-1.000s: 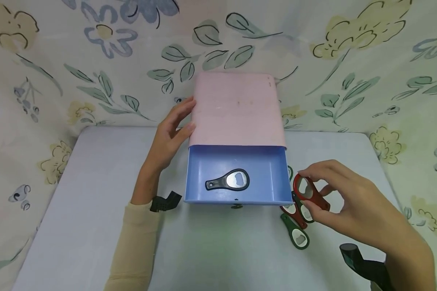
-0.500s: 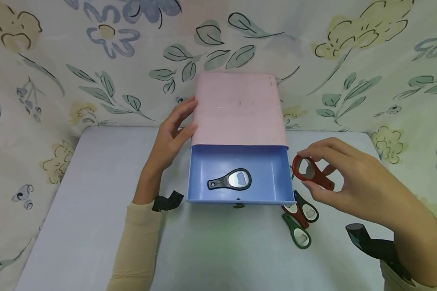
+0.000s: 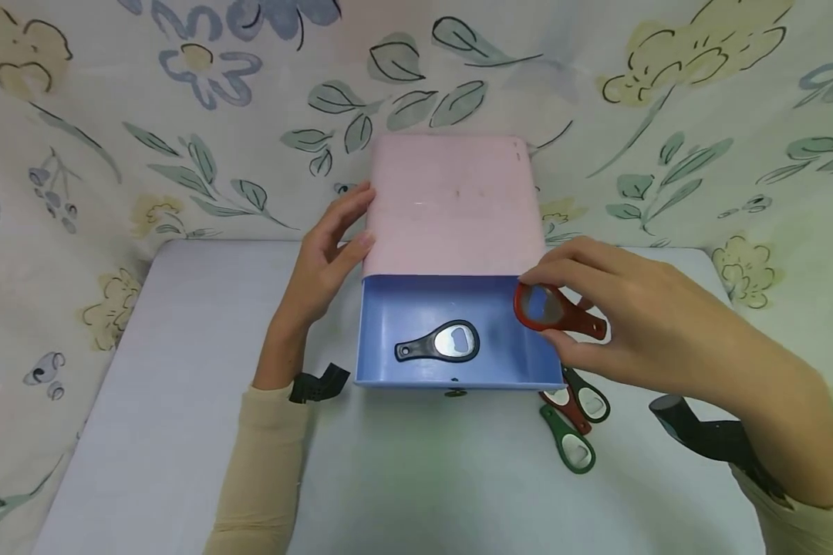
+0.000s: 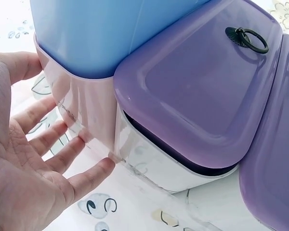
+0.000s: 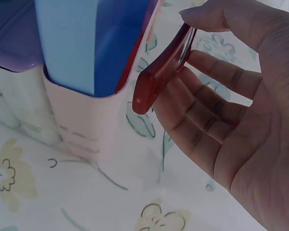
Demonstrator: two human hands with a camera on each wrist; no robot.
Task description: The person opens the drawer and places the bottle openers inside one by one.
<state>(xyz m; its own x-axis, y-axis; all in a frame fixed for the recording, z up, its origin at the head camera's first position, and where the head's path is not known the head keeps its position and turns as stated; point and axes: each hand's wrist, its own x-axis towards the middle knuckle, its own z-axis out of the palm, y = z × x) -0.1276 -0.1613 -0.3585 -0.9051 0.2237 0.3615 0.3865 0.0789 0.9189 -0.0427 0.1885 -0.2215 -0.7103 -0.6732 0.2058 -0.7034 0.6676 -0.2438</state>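
Observation:
My right hand [image 3: 666, 324] pinches a red bottle opener [image 3: 575, 317] by its ring end, over the right side of the pulled-out blue drawer [image 3: 382, 304]. In the right wrist view the opener [image 5: 156, 79] hangs between thumb and fingertips, handle end toward the camera. A black bottle opener [image 3: 418, 348] lies flat inside the drawer. My left hand [image 3: 322, 266] rests its fingers along the left side of the pink cabinet [image 3: 454, 212]. In the left wrist view those fingers [image 4: 94, 178] are spread along the cabinet's wall.
Outside the drawer's front right corner lie a green bottle opener [image 3: 575, 447], a black bottle opener [image 3: 592, 402] and a partly hidden red bottle opener [image 3: 576, 420]. Below the blue drawer, a purple drawer [image 4: 197, 82] with a ring pull is shut. A floral cloth [image 3: 250, 177] hangs behind the white table [image 3: 403, 478].
My right hand first rises a little off the pile with the red bottle opener, then moves left over the drawer's right edge. My left hand stays at the cabinet's side.

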